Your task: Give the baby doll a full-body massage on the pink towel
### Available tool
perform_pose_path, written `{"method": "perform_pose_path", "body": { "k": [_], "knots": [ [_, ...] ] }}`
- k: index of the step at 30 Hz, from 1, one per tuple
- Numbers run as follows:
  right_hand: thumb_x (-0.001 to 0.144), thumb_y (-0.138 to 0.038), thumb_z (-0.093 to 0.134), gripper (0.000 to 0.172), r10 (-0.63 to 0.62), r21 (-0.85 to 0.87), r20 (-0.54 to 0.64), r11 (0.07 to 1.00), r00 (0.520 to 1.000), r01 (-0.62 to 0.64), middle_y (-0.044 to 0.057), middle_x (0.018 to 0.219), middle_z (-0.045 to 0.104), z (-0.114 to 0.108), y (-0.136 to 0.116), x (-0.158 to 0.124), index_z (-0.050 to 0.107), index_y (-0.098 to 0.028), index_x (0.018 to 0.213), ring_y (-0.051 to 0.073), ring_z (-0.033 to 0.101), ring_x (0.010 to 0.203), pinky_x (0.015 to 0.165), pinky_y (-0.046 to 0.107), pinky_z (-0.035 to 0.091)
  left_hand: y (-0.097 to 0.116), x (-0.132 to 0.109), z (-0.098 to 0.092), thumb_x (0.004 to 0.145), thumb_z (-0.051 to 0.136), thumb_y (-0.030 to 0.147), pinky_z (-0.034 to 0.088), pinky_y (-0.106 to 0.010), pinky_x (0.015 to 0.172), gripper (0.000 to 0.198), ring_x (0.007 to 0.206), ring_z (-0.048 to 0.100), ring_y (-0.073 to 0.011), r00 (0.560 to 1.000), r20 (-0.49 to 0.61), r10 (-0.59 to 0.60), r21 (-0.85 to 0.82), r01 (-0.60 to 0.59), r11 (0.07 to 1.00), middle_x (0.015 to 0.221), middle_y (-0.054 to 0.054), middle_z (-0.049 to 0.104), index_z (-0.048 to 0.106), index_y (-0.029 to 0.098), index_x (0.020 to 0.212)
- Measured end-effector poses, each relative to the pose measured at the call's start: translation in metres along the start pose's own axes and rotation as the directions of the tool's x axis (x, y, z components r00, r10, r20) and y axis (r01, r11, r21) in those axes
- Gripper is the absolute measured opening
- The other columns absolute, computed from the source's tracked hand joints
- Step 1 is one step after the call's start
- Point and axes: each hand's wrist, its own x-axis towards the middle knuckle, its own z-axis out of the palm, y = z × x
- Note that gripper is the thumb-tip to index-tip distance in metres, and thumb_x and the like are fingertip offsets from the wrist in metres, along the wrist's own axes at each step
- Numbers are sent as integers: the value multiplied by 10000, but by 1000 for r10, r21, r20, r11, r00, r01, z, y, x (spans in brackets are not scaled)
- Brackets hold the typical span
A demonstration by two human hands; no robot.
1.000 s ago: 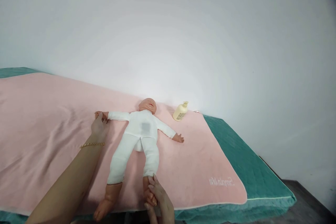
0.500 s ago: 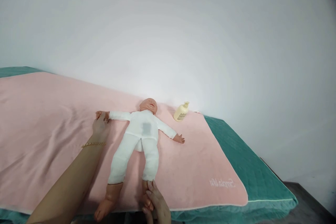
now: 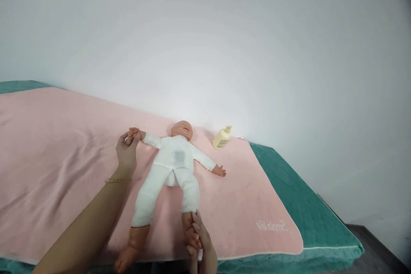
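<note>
A baby doll point(image 3: 170, 154) in a white cloth body lies on its back on a pink blanket point(image 3: 244, 209), head toward the wall. My left hand point(image 3: 126, 150), with a gold bracelet on its wrist, is closed around the doll's hand at the left and holds that arm slightly raised. At the bottom, my right hand point(image 3: 202, 242) grips the doll's foot on the right side, fingers along the ankle and thumb at the toes. The doll's other foot point(image 3: 130, 250) lies free near the blanket's front edge. Its other arm stretches out to the right.
A pale yellow pump bottle point(image 3: 221, 138) stands on the blanket, right of the doll's head. Green padded covering point(image 3: 298, 197) shows under the blanket along the right side and front edge. A white wall point(image 3: 205, 43) rises directly behind.
My left hand has lifted the doll's hand up and inward to the right, bending that arm. My right hand has shifted the doll's foot right and slightly up, bending the leg outward.
</note>
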Motion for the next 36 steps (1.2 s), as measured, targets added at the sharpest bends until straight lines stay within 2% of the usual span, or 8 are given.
{"method": "perform_pose_path", "body": {
  "k": [4,9,18,20,24,27,31,36],
  "knots": [
    [959,-363,464,386,-55,-7,-109,999,993,54,71,1261,651,-2,-23,22,541,-306,1333,266,634,1148,849,389,612,8,-13,5,717,766,284,469,-425,1025,339,1101,637,-244,975,201,97,204,-138,969,1130,-92,693,674,179,1025],
    [965,-263,462,348,-143,-43,-53,989,988,141,76,1285,637,-4,-46,61,543,-272,1302,245,619,1174,900,385,588,17,-29,6,733,757,329,466,-446,1033,333,1104,633,-273,907,420,11,438,-213,873,1127,-57,715,730,214,1044],
    [941,-182,470,343,-171,-22,-19,985,985,171,102,1317,610,12,-45,97,539,-230,1274,221,557,1254,976,377,538,15,-37,11,783,722,383,465,-437,1036,320,1155,610,-268,795,606,12,434,-344,833,1176,-62,701,739,214,1055],
    [942,-179,469,342,-156,-12,-16,988,988,155,105,1325,603,14,-45,101,538,-227,1274,222,550,1261,982,376,534,13,-35,10,791,716,377,455,-434,1040,282,1149,613,-262,739,671,65,410,-442,798,1143,-60,715,748,219,1023],
    [937,-175,476,350,-148,2,-19,989,989,148,102,1336,595,16,-45,105,537,-229,1277,216,545,1266,989,364,527,6,-29,8,823,682,355,439,-446,1032,233,1103,637,-250,561,819,123,317,-621,717,1086,-42,736,751,244,1016],
    [933,-164,477,357,-160,8,-12,987,987,160,103,1330,598,17,-44,106,536,-233,1278,219,541,1271,989,366,528,3,-24,7,827,678,333,439,-448,1016,238,1118,624,-252,488,863,128,286,-683,672,1088,-42,736,747,240,1035],
    [925,-140,481,383,-188,25,0,982,982,188,99,1321,601,18,-45,104,517,-242,1292,218,523,1289,1007,378,515,2,-22,6,831,673,321,445,-442,994,226,1107,623,-248,456,881,129,271,-708,652,1072,-35,741,746,245,1031],
    [924,-134,485,386,-208,21,13,978,978,208,94,1317,602,16,-45,102,510,-245,1293,200,520,1291,1017,357,506,2,-23,6,828,676,319,443,-439,997,220,1105,617,-243,471,868,158,269,-712,648,1062,-31,744,748,257,1027]
  ]
}}
